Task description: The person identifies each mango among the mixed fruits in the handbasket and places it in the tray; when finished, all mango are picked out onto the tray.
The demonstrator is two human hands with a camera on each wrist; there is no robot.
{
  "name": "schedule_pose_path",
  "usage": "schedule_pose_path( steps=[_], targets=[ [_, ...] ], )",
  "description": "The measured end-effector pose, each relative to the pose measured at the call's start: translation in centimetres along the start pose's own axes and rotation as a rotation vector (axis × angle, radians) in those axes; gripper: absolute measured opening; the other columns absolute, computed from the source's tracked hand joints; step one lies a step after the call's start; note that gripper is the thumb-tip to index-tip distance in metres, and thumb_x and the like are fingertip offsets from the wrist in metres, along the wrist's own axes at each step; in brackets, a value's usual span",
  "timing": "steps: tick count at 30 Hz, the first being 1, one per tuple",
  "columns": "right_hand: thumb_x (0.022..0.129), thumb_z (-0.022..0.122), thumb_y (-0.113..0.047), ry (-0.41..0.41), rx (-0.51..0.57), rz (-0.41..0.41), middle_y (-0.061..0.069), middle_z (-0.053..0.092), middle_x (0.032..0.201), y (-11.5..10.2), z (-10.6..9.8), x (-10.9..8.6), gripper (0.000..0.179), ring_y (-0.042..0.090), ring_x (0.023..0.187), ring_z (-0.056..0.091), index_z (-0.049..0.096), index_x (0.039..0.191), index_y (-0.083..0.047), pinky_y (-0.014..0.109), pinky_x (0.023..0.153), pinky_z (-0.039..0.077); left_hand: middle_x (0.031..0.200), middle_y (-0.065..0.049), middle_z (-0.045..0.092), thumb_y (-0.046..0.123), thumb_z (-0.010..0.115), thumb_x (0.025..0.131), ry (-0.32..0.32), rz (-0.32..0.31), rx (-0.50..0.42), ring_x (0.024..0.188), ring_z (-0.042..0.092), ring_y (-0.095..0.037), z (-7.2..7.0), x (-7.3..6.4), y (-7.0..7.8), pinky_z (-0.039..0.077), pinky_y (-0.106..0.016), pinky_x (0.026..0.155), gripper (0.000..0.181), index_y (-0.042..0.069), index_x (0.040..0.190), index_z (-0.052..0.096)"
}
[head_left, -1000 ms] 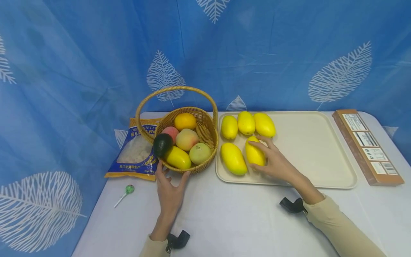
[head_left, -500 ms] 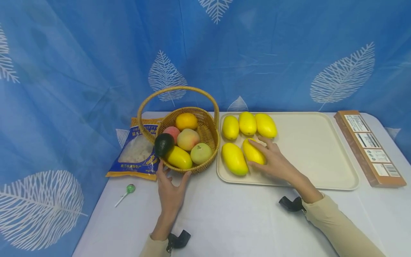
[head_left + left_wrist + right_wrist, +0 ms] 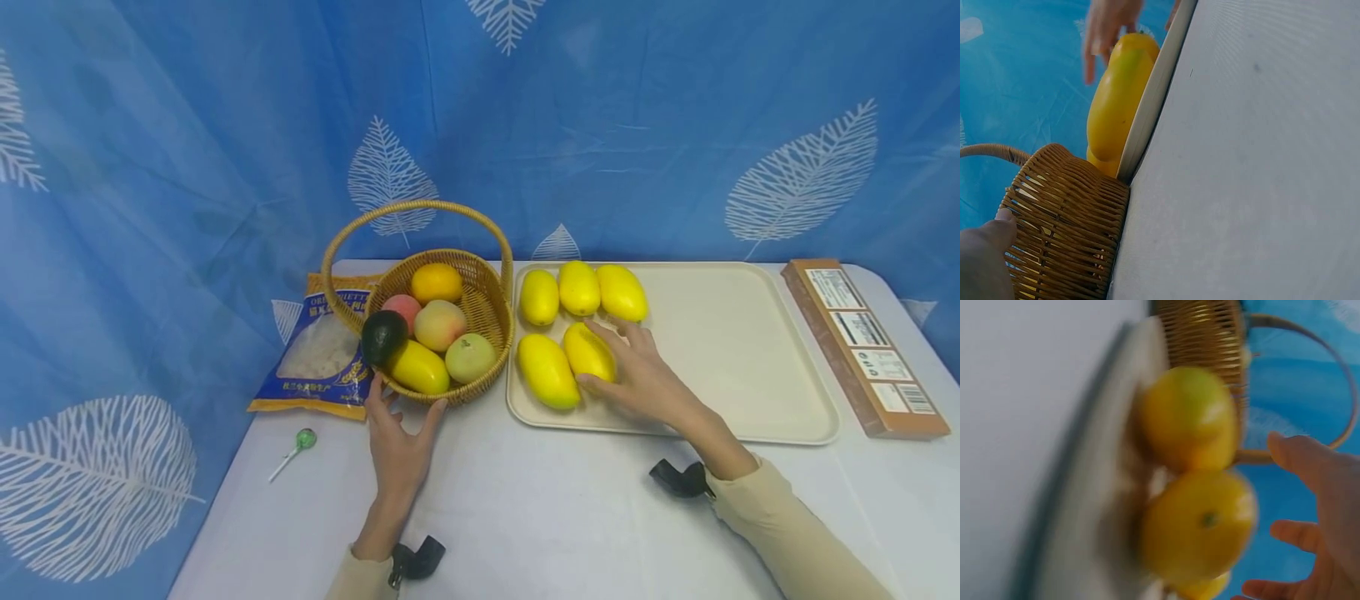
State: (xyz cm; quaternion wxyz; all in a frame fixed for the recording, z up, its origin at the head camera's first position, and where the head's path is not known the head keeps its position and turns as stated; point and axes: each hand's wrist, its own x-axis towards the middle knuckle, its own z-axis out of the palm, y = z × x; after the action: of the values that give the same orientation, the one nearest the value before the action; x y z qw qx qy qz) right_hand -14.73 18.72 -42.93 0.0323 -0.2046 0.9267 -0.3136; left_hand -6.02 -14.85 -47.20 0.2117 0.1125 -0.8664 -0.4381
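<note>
My left hand (image 3: 400, 454) rests against the near side of a wicker basket (image 3: 480, 283), thumb and forefinger spread; its thumb (image 3: 1004, 225) touches the woven wall in the left wrist view. Inside the basket lie an avocado (image 3: 383, 337), a yellow mango (image 3: 418, 368), peaches (image 3: 439, 325), a green round fruit (image 3: 470, 358) and an orange fruit (image 3: 437, 283). On the beige tray (image 3: 720, 350), my right hand (image 3: 637, 375) is spread beside a yellow mango (image 3: 588, 352), and the right wrist view shows its fingers apart from the fruit. Another mango (image 3: 547, 371) lies close to its left.
Three more mangoes (image 3: 577, 288) line the tray's back left. A brown box (image 3: 862, 346) lies along the tray's right side. Left of the basket are a blue and yellow pasta bag (image 3: 318, 358) and a green lollipop (image 3: 303, 440). A blue curtain (image 3: 630, 125) hangs behind the table.
The mango by my right hand has shifted left and turned, up beside the neighbouring mango. My right fingers have loosened from it. My left hand stays at the basket.
</note>
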Motion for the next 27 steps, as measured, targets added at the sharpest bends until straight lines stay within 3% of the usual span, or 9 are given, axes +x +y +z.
schedule_pose_path(
  steps=[7,19,27],
  targets=[
    [0.086,0.074,-0.042,0.049,0.059,-0.162,0.015,0.024,0.157,-4.6,-1.0,0.9,0.073,0.039,0.142,0.026,0.04,0.149,-0.026,0.067,0.102,0.036,0.146,-0.015,0.039,0.043,0.075,0.085,-0.004,-0.003,-0.004,0.127,0.047,-0.031,0.0,0.1,-0.1,0.046,-0.048,0.097,0.096,0.016,0.155,0.015],
    [0.09,0.069,-0.042,-0.113,0.134,-0.451,0.009,0.029,0.158,-10.9,2.2,5.3,0.069,0.028,0.145,0.027,0.038,0.151,-0.03,0.056,0.111,0.035,0.146,-0.015,0.039,0.044,0.075,0.084,0.006,0.028,-0.007,0.126,0.048,-0.032,0.2,0.1,-0.4,0.047,-0.047,0.094,0.097,0.014,0.155,0.017],
    [0.085,0.071,-0.051,-0.23,0.062,-0.602,0.004,0.045,0.147,-13.6,5.0,8.8,0.073,0.021,0.132,0.042,0.044,0.148,-0.028,0.046,0.111,0.037,0.146,-0.017,0.038,0.044,0.075,0.085,0.015,0.051,0.023,0.125,0.048,-0.033,0.2,0.1,-0.5,0.048,-0.048,0.094,0.097,0.013,0.155,0.016]
  ],
)
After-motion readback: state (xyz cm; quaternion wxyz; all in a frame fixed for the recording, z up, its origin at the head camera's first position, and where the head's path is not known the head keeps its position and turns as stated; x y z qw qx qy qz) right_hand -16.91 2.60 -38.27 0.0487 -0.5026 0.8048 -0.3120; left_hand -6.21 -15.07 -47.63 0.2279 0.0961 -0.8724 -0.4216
